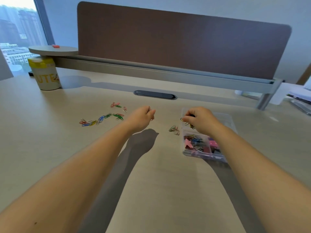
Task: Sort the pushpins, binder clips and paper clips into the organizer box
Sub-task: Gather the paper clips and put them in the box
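A clear plastic organizer box (204, 154) lies on the desk at the right. Its near compartment holds pink, blue and dark binder clips (198, 142). My right hand (200, 121) hovers over the box's far compartment and pinches a few paper clips. My left hand (143, 116) is raised above the desk to the left of the box, its fingers curled round a paper clip. Several coloured paper clips (102, 117) lie scattered to the left of that hand. A small bunch of paper clips (174, 129) sits just left of the box. No pushpins are visible.
A white cup with a yellow lid (45, 74) stands at the far left under a round grey shelf (53, 49). A dark cable slot (154, 94) is set in the desk ahead. A brown partition (183, 42) closes the back. Papers (299, 96) lie at the far right.
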A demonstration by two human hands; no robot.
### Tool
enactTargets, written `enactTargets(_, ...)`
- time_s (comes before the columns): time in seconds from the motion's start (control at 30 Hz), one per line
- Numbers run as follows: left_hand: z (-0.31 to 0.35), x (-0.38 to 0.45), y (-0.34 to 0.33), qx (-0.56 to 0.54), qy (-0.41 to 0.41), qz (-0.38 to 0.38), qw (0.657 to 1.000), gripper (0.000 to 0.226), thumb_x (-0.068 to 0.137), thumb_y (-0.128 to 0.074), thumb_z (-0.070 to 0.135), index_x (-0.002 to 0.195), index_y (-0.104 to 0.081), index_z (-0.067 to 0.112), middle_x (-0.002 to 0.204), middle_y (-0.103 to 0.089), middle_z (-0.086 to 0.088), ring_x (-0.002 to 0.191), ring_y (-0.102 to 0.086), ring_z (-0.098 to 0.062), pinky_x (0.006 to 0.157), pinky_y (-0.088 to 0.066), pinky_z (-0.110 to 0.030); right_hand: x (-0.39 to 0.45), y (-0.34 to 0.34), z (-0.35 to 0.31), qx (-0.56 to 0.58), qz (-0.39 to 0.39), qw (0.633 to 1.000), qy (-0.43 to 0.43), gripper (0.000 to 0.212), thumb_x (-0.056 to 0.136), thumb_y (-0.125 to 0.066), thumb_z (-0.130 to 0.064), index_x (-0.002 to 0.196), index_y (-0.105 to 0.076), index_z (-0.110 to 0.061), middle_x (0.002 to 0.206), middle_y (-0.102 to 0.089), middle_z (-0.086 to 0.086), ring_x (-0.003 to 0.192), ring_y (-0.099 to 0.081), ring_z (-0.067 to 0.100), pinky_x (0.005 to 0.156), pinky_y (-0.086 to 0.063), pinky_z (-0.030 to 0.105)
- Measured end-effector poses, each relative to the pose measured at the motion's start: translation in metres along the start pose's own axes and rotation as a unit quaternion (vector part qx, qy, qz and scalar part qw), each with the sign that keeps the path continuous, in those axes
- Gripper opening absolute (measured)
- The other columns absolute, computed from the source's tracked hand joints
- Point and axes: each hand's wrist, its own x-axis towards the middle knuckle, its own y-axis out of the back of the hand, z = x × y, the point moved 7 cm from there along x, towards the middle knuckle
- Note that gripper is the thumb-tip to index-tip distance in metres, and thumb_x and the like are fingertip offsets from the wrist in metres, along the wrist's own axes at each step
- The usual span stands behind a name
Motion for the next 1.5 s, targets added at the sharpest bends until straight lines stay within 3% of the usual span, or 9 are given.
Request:
enactTargets(0.1, 0.012, 0.005, -0.015, -0.001, -0.002, -0.01, 1.0, 0.037, 0.101, -0.029, 0.025, 0.116, -0.051, -0.001, 0.105, -0.057, -0.017, 0.097, -0.053, -0.035, 0.096, -0.044, -0.04, -0.004, 0.013, 0.02, -0.009, 0.004, 1.0, -0.016, 0.024, 0.093, -0.051, -0.017, 0.099, -0.064, 0.002, 0.076, -0.054, 0.006, 0.077, -0.048, 0.022, 0.071, -0.037, 0.028)
enactTargets(0.17, 0.018, 0.01, -0.024, 0.001, -0.006, -0.012, 1.0, 0.036, 0.101, -0.03, 0.025, 0.115, -0.051, -0.001, 0.094, -0.05, -0.008, 0.084, -0.046, -0.023, 0.095, -0.044, -0.039, -0.006, 0.018, 0.03, -0.012, 0.007, 1.0, -0.02, 0.024, 0.092, -0.052, -0.017, 0.099, -0.064, 0.002, 0.083, -0.055, 0.008, 0.079, -0.049, 0.022, 0.072, -0.037, 0.028)
enactTargets(0.3, 0.024, 0.018, -0.037, 0.001, -0.017, -0.018, 1.0, 0.029, 0.1, -0.032, 0.024, 0.106, -0.052, 0.003, 0.08, -0.047, -0.002, 0.072, -0.043, -0.015, 0.076, -0.039, -0.032, -0.004, 0.023, 0.042, -0.007, 0.007, 1.0, -0.021, 0.023, 0.092, -0.052, -0.016, 0.1, -0.064, 0.002, 0.088, -0.056, 0.009, 0.082, -0.05, 0.021, 0.074, -0.039, 0.029)
enactTargets(0.4, 0.025, 0.024, -0.045, 0.002, -0.02, -0.022, 1.0, 0.021, 0.1, -0.034, 0.023, 0.094, -0.047, 0.007, 0.071, -0.045, 0.001, 0.064, -0.042, -0.013, 0.074, -0.036, -0.03, 0.001, 0.02, 0.046, -0.018, -0.005, 1.0, -0.019, 0.022, 0.091, -0.054, -0.015, 0.102, -0.065, 0.001, 0.089, -0.057, 0.008, 0.083, -0.051, 0.02, 0.075, -0.041, 0.03)
enactTargets(0.57, 0.024, 0.031, -0.049, 0.007, -0.023, -0.026, 0.999, 0.022, 0.1, -0.034, 0.022, 0.089, -0.045, 0.008, 0.067, -0.043, 0.004, 0.063, -0.041, -0.013, 0.073, -0.035, -0.03, 0.012, 0.008, 0.043, -0.048, -0.047, 0.998, -0.003, 0.021, 0.089, -0.058, -0.014, 0.101, -0.066, 0.0, 0.08, -0.056, 0.002, 0.068, -0.049, 0.011, 0.057, -0.038, 0.018)
enactTargets(0.73, 0.02, 0.037, -0.051, 0.008, -0.019, -0.027, 0.999, 0.025, 0.1, -0.035, 0.023, 0.078, -0.045, 0.014, 0.068, -0.044, 0.003, 0.062, -0.041, -0.011, 0.074, -0.037, -0.031, 0.018, 0.0, 0.036, -0.072, -0.076, 0.994, 0.015, 0.021, 0.085, -0.062, -0.011, 0.102, -0.067, -0.001, 0.106, -0.066, 0.013, 0.084, -0.051, 0.015, 0.073, -0.041, 0.026)
enactTargets(0.83, 0.02, 0.037, -0.051, 0.009, -0.024, -0.03, 0.999, 0.021, 0.1, -0.034, 0.023, 0.089, -0.046, 0.009, 0.071, -0.046, 0.003, 0.062, -0.041, -0.008, 0.074, -0.036, -0.03, 0.021, -0.004, 0.034, -0.087, -0.083, 0.993, 0.023, 0.021, 0.082, -0.066, -0.01, 0.101, -0.067, -0.001, 0.102, -0.064, 0.012, 0.085, -0.051, 0.016, 0.067, -0.041, 0.025)
enactTargets(1.1, 0.019, 0.037, -0.052, 0.022, -0.035, -0.039, 0.998, 0.025, 0.1, -0.035, 0.024, 0.101, -0.052, 0.006, 0.092, -0.051, -0.003, 0.08, -0.047, -0.017, 0.077, -0.038, -0.029, 0.029, -0.012, 0.035, -0.077, -0.079, 0.994, 0.021, 0.029, 0.077, -0.072, -0.013, 0.102, -0.059, -0.006, 0.106, -0.06, 0.011, 0.089, -0.05, 0.019, 0.077, -0.043, 0.03)
enactTargets(1.5, 0.013, 0.039, -0.049, 0.009, -0.027, -0.031, 0.999, 0.028, 0.1, -0.036, 0.024, 0.074, -0.045, 0.017, 0.068, -0.046, 0.004, 0.076, -0.047, -0.019, 0.074, -0.037, -0.03, 0.025, -0.011, 0.035, -0.02, -0.101, 0.995, 0.003, 0.019, 0.08, -0.067, -0.009, 0.097, -0.065, -0.002, 0.091, -0.06, 0.006, 0.086, -0.055, 0.019, 0.078, -0.047, 0.032)
